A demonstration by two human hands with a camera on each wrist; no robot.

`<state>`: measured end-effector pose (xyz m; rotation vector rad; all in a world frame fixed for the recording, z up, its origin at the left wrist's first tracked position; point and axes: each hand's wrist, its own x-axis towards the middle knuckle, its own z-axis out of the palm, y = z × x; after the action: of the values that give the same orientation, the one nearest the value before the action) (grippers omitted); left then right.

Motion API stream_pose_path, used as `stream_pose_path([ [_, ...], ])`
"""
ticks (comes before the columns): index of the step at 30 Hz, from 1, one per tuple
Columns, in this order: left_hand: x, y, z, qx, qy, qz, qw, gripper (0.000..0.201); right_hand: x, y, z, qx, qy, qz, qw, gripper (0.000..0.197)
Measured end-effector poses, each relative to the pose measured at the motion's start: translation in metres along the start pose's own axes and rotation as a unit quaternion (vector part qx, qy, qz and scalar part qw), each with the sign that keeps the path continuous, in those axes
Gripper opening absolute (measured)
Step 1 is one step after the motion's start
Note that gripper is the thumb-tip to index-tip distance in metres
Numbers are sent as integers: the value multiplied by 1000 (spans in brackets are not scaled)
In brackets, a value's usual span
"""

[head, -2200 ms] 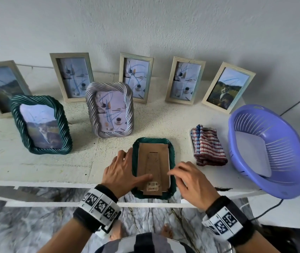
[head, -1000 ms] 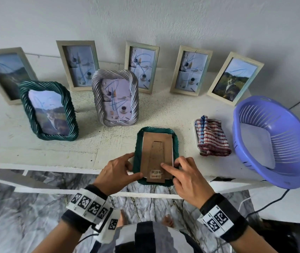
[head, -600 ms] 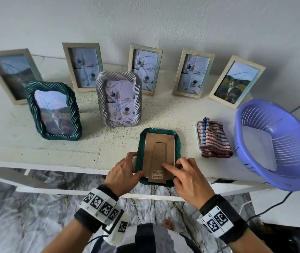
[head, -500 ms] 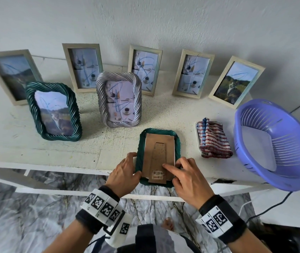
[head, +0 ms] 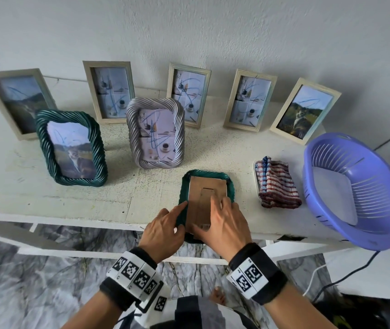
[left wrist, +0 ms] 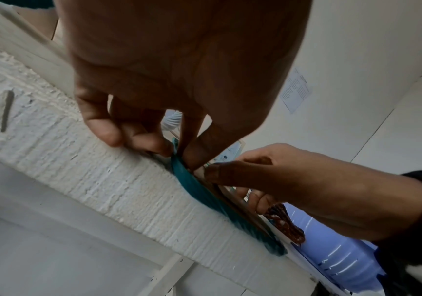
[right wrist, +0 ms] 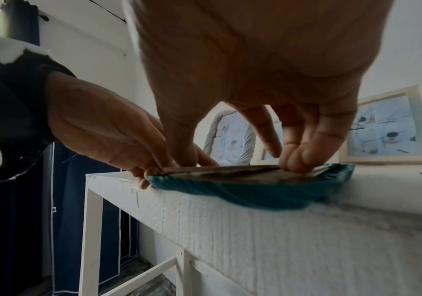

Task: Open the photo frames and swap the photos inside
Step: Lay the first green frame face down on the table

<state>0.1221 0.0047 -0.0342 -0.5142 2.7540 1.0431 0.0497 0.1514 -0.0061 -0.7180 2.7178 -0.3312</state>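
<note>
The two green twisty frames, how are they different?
The standing green frame is upright and shows its cat photo; the flat green frame lies face down at the table edge, showing its brown cardboard back. Nobody touches the standing one; the left hand and right hand work on the flat one. Both share dark green, rope-twisted rims.

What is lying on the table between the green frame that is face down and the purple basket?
In the head view, a folded striped cloth lies between the face-down green frame and the purple basket.

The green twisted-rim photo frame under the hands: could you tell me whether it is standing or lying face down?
Lying face down: the green twisted-rim photo frame lies flat on the white table, brown cardboard backing upward.
</note>
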Motion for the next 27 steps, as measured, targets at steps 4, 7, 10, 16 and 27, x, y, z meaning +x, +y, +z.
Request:
stream_pose_path([
  [4, 1, 2, -2, 15, 11, -10, 1000, 56, 4, -7, 9, -42, 32, -12, 999, 92],
  [7, 2, 4, -4, 20, 13, -10, 1000, 51, 4, -9, 1, -15, 37, 2, 999, 86],
  [10, 1, 5, -5, 21, 16, -1, 1000, 50, 1, -7, -11, 17, 44, 7, 999, 82],
  [16, 0, 4, -4, 34, 21, 5, 999, 49, -7, 19, -25, 158, 48, -2, 986, 56],
  [27, -4, -1, -25, -50, 75, 37, 995, 44, -19, 28, -51, 373, 65, -77, 922, 36],
])
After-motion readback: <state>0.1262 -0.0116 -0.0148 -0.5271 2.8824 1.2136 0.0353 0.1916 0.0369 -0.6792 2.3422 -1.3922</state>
